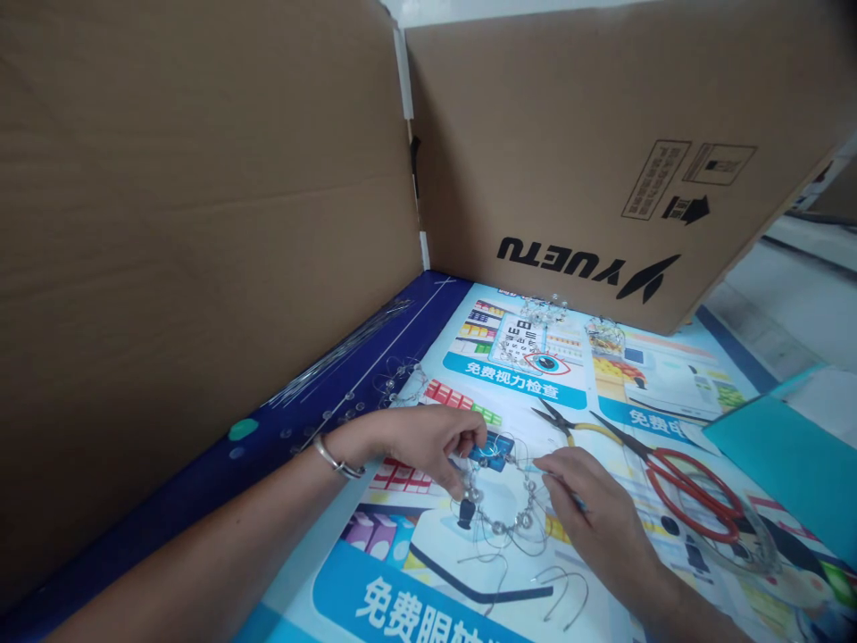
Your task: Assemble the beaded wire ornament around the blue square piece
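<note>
A ring of clear round beads strung on thin wire (499, 527) lies on the printed sheet between my two hands, with loose wire ends sticking out around it. My left hand (432, 446) pinches the ring's left side between thumb and fingers; a bracelet sits on that wrist. At the ring's right side, my right hand (595, 509) is closed, thumb and forefinger pressed together on a thin wire by the beads. A small shiny piece shows under its fingers, too small to name. Loose bent wires (566, 598) lie just below the ring.
Yellow-handled pliers (569, 427) and red-handled scissors (696, 491) lie beyond my right hand, near a clear round dish (756, 545). More beaded wire pieces (545, 311) sit at the back. Straight wires (341, 353) lie left, along cardboard walls (569, 134). A teal folder (790, 464) is right.
</note>
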The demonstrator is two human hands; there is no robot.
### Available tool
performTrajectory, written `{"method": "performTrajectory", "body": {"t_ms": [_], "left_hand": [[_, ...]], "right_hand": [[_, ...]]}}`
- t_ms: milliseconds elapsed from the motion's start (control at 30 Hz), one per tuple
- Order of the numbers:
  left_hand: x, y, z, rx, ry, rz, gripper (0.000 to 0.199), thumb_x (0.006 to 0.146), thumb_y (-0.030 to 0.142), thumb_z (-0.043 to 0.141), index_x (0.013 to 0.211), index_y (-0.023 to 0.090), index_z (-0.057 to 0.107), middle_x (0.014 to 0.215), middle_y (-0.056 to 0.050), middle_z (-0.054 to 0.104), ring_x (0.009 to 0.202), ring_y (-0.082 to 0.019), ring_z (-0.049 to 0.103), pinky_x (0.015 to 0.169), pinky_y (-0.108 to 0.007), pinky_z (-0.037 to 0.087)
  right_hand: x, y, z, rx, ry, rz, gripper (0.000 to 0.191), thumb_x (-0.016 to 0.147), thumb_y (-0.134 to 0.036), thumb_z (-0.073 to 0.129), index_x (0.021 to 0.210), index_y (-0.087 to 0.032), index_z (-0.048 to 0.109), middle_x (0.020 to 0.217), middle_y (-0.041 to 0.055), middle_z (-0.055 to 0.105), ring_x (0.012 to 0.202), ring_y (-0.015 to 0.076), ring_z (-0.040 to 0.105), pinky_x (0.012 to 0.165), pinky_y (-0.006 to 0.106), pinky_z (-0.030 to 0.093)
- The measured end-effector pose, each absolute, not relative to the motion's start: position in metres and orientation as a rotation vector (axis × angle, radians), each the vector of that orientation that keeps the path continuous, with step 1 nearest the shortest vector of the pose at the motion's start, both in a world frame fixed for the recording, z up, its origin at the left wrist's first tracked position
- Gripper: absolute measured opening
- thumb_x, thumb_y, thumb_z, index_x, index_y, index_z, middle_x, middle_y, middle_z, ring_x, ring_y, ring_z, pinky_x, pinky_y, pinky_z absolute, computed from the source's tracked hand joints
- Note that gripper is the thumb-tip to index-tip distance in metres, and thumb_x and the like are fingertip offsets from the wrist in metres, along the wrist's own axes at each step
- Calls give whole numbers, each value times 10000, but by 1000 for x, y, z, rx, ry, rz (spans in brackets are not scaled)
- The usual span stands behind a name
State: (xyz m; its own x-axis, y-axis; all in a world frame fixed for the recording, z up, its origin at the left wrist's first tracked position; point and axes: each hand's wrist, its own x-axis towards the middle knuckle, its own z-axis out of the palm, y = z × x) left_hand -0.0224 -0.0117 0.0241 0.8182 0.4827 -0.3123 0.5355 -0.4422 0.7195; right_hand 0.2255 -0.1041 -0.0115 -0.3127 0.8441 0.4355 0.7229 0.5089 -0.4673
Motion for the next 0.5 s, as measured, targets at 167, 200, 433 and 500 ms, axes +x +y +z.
{"method": "performTrajectory", "body": {"t_ms": [167,200,433,500], "left_hand": [[-23,-11,22,2108,721,-57,537,560,424,730,971,207,463,836,2,487,688,-127,460,535,-213,353],[-23,-10,22,2108,724,-58,537,559,421,732,972,208,463,834,3,485,686,-125,460,532,-210,351],[-22,-10,22,2116,727,-78,548,550,409,739,979,205,464,853,-2,496,687,-122,461,542,-209,353],[-21,-10,22,2123,717,-67,554,548,411,739,982,205,462,845,2,497,681,-120,460,542,-210,354]], "right_hand": [[227,-103,-14,-1295,-2107,296,220,848,-176,426,1019,-237,550,975,56,571,923,177,547,788,312,481],[227,-103,-14,-1297,-2105,303,218,848,-175,427,1017,-237,550,972,55,570,919,176,547,789,312,479],[227,-104,-13,-1300,-2107,311,217,847,-175,428,1016,-229,553,966,55,564,922,178,540,795,314,467],[226,-105,-11,-1301,-2104,311,219,845,-170,428,1013,-223,557,964,56,564,920,177,540,792,309,466]]}}
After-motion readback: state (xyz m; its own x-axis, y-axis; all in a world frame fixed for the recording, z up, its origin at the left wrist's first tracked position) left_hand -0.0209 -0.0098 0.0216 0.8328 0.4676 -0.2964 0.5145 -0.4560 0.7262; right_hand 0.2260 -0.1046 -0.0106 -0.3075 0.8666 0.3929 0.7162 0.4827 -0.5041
